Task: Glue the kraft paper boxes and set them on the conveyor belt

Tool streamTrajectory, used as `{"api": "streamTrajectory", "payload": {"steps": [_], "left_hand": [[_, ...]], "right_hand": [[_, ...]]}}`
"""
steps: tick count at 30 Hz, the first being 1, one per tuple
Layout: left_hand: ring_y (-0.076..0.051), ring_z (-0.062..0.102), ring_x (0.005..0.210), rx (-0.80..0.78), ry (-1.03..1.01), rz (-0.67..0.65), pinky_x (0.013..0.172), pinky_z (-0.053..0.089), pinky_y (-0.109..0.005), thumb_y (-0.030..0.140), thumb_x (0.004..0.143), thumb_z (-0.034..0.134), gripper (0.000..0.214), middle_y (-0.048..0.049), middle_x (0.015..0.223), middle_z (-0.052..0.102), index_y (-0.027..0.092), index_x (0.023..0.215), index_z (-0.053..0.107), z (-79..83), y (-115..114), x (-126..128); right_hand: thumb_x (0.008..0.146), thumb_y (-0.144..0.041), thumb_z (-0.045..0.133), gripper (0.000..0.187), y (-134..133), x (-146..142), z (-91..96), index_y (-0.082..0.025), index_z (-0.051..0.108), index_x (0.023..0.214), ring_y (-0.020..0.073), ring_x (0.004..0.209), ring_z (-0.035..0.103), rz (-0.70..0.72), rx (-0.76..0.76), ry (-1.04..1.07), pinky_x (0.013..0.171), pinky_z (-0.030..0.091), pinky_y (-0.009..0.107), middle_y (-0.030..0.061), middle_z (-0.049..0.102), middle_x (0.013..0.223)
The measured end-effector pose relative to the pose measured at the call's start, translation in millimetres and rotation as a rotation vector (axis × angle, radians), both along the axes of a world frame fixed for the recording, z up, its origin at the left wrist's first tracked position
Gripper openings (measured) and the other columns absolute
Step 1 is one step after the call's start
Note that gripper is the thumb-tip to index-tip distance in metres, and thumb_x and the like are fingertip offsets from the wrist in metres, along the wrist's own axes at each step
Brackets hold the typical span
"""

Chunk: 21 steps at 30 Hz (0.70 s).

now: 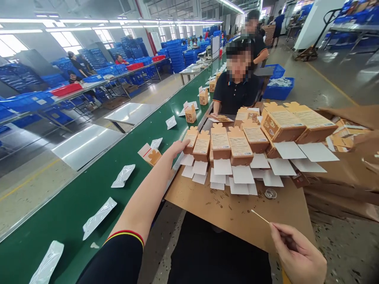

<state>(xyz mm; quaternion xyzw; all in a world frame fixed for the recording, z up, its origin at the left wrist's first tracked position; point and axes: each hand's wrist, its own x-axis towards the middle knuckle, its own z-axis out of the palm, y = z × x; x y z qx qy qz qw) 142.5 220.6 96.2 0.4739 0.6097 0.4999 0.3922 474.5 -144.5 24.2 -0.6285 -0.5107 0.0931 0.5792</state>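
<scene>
My right hand (pixel 297 252) pinches the end of a cotton swab (pixel 260 216), its white tip pointing left over the brown cardboard tabletop. Stretched far forward, my left hand (pixel 179 147) has its fingers closed at the side of the leftmost small cardboard box (pixel 191 141); the fingertips are partly hidden. That box leans in a row of similar brown boxes (pixel 220 142) with open white flaps towards me. Between the boxes and my right hand lies a small clear round dish (pixel 270 193). Dark glue-like smears mark the cardboard (pixel 201 197) around it.
On my left runs a green conveyor belt (pixel 97 181) with silvery packets (pixel 99 217) and an opened box (pixel 149 154). Larger boxes (pixel 284 122) are stacked at the right. A co-worker (pixel 237 92) sits across the table, and brown wrapping (pixel 340 185) lies at the right.
</scene>
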Motion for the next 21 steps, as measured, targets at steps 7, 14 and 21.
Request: {"api": "streamTrajectory", "payload": {"steps": [7,14,21], "left_hand": [[-0.042,0.078,0.133,-0.079,-0.014,0.012,0.120,0.062,-0.055,0.063,0.074,0.096,0.050,-0.0123,0.114,0.089,0.023,0.099,0.081,-1.1,-59,-34],[-0.048,0.083,0.126,-0.073,-0.313,-0.050,0.108,0.071,-0.063,0.059,0.051,0.114,0.085,-0.0205,0.138,0.086,0.023,0.123,0.085,-42.3,-188,-58],[-0.046,0.083,0.131,-0.226,-0.387,-0.084,0.117,0.066,-0.065,0.050,0.051,0.118,0.093,-0.0207,0.135,0.086,0.020,0.130,0.077,-102.4,-231,-5]], "right_hand": [[0.105,-0.060,0.079,0.044,12,53,-9.6,-0.023,0.086,0.084,0.0190,0.054,0.069,-0.230,-0.050,-0.149,0.056,0.061,0.031,0.0066,0.079,0.070],[0.104,-0.062,0.068,0.046,65,83,-19.0,-0.026,0.076,0.076,0.0193,0.053,0.064,-0.091,-0.242,-0.309,0.057,0.054,0.031,0.0034,0.073,0.064],[0.102,-0.053,0.075,0.036,55,76,-23.0,-0.024,0.081,0.082,0.0192,0.054,0.066,-0.151,-0.195,-0.276,0.058,0.058,0.031,0.0038,0.075,0.067]]}}
